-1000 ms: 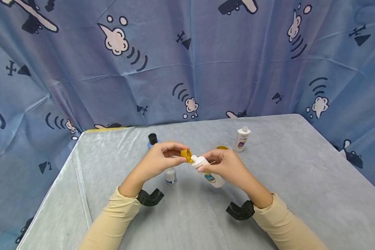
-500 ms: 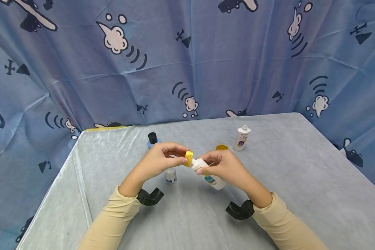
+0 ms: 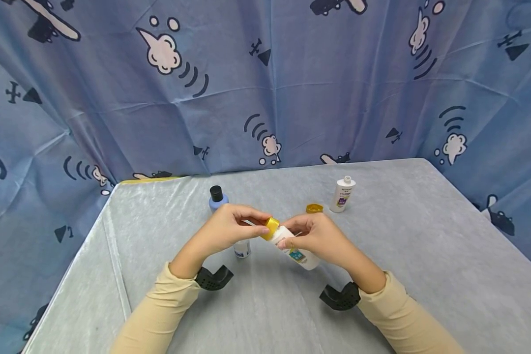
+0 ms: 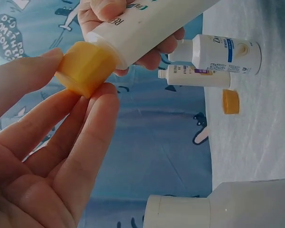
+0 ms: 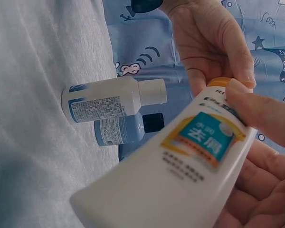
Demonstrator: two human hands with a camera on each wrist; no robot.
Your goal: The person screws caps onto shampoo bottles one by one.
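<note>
My left hand [image 3: 225,231] pinches a yellow cap [image 4: 88,69] between thumb and fingers. The cap sits over the neck of a white shampoo bottle [image 5: 180,175], its open end against the shoulder in the left wrist view. Whether its threads are engaged I cannot tell. With thumb and fingers my right hand [image 3: 320,236] grips that bottle near its upper part. Held above the table, it tilts with its top toward the left hand. A teal and orange label [image 5: 204,137] marks its front.
An uncapped white bottle [image 3: 342,194] stands at the back right. A second yellow cap [image 3: 314,208] lies in front of it. Behind my left hand stand a blue bottle with a black cap [image 3: 216,192] and a white bottle [image 3: 242,249]. Grey cloth [image 3: 425,246] covers the table.
The left hand has brought the yellow cap rightward and down onto the neck of the bottle, covering the white spout that showed earlier. The right hand and bottle have barely moved.
</note>
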